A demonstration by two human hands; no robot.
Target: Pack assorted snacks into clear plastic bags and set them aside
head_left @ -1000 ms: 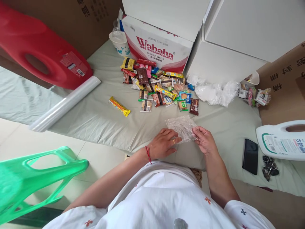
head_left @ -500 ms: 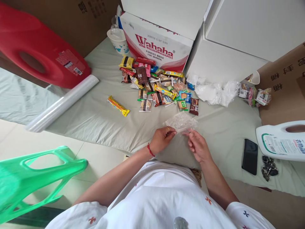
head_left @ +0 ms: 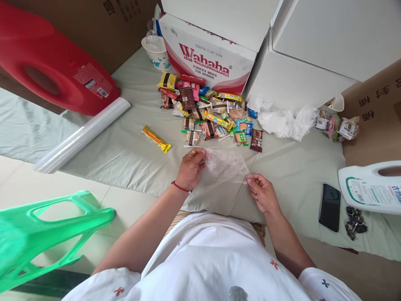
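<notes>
A clear plastic bag [head_left: 226,164] is stretched between my two hands, above the pale green cloth [head_left: 150,173]. My left hand [head_left: 190,167], with a red string at the wrist, pinches its left edge. At the lower right corner, my right hand [head_left: 262,193] has it closed between thumb and fingers. Just beyond the bag lies a heap of small wrapped snacks [head_left: 206,115]. A brown cocoa packet [head_left: 257,140] rests at the heap's near right side. Apart from the heap, on the left, is a yellow snack bar [head_left: 156,139].
A red jug [head_left: 75,79] and a plastic film roll [head_left: 83,136] are at left, above a green stool [head_left: 53,234]. Behind the snacks stands a Wahaha carton [head_left: 206,58]. Crumpled clear bags [head_left: 286,121], a phone [head_left: 330,207], keys [head_left: 355,221] and a white bottle [head_left: 369,188] lie right.
My hands have moved apart, the left one going left and away from my body. The plastic bag, bunched up before, is now spread out between them.
</notes>
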